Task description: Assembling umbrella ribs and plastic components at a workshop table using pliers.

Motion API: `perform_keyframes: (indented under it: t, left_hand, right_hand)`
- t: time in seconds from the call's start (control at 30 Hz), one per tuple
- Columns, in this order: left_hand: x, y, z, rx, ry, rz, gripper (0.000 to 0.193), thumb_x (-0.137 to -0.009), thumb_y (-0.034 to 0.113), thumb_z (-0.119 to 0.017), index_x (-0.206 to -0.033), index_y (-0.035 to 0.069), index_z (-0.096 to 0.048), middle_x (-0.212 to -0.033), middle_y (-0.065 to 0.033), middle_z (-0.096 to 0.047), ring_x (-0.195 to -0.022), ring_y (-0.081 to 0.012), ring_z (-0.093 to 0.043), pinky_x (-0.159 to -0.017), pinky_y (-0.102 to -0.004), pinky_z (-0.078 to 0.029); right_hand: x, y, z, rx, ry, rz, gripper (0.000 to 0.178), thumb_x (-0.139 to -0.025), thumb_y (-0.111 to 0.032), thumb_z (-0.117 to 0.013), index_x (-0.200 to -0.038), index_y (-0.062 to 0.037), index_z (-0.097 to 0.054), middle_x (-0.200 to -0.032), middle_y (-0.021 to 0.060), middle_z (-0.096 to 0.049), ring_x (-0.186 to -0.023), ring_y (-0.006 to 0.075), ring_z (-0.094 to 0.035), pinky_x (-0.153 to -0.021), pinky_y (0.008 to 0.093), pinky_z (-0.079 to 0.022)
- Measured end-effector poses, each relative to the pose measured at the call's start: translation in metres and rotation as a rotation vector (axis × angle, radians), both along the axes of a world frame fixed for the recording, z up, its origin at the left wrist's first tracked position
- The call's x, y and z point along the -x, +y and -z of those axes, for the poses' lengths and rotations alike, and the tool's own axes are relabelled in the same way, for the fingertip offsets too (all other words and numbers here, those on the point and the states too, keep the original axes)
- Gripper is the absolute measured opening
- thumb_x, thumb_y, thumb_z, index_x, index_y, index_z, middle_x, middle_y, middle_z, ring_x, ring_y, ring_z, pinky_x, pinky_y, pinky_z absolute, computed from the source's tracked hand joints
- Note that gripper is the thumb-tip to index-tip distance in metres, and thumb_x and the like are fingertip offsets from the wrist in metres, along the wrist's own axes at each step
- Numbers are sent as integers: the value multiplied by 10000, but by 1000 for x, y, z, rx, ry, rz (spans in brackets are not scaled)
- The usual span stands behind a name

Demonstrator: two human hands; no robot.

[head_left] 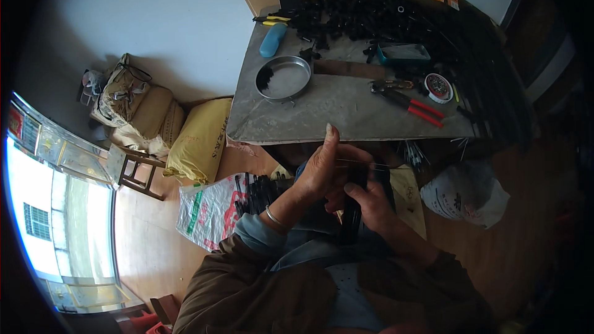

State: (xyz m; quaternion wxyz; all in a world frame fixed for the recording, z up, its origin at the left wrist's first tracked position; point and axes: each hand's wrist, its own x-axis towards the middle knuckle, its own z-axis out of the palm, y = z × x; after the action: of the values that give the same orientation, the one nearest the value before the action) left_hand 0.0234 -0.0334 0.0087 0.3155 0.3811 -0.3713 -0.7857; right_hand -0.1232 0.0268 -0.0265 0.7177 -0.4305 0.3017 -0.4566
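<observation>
1. Holding black rods [350,221] over the lap [309,253] in the curled right hand [372,204], with the left hand [320,168] just beside, thumb up (cannot tell whether pinching anything).
2. Near a grey table [371,119]'s front edge, with surface showing between pan [294,81] and pliers [392,93].
3. Heaped with black parts [371,17] toward the far edge.
4. Flanked leftward by wooden floor [148,229].

Right hand [370,203]: fingertips blurred
Black bundle [350,221]: partly hidden by right hand
Thin wires [378,164]: too fine to count
Black pile [365,15]: beyond the hands, pieces indistinct
</observation>
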Motion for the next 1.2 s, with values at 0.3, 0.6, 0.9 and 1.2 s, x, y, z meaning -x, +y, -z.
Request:
perform_keyframes:
  t: [0.3,0.6,0.9,1.2]
  left_hand:
    - [12,-8,-6,198,-131,65,829,-921,695,-190,-926,-15,-618,-870,-193,-667,-696,-207,-640,-551,-262,-513]
    - [10,-99,-10,431,-150,-43,622,-952,528,-455,-1120,-55,-590,-882,-127,-667,-669,-173,-656,-578,-274,-531]
    - [53,-371,17,1199,-1057,-310,276,-744,236,-671,-923,29,-710,-915,-170,-694,-794,-279,-686,-740,-360,-552]
    - [82,-399,21,1087,-1504,2,365,-747,261,-666,-992,-10,-666,-989,-215,-670,-961,-338,-659,-825,-415,-537]
  right_hand:
    - [2,-3,10,-47,23,82,275,-926,-143,-502,-1141,28,-514,-925,127,-644,-796,229,-669,-753,337,-556]
    - [17,-18,18,-339,-136,51,277,-985,-157,-463,-1168,44,-518,-995,174,-650,-846,258,-670,-777,367,-550]
    - [27,-46,31,-358,-146,82,297,-986,-205,-474,-1167,26,-519,-1008,187,-650,-843,272,-675,-744,385,-540]
    - [38,-63,38,-438,-132,116,240,-974,-179,-481,-1116,3,-548,-963,187,-653,-821,288,-674,-702,399,-548]
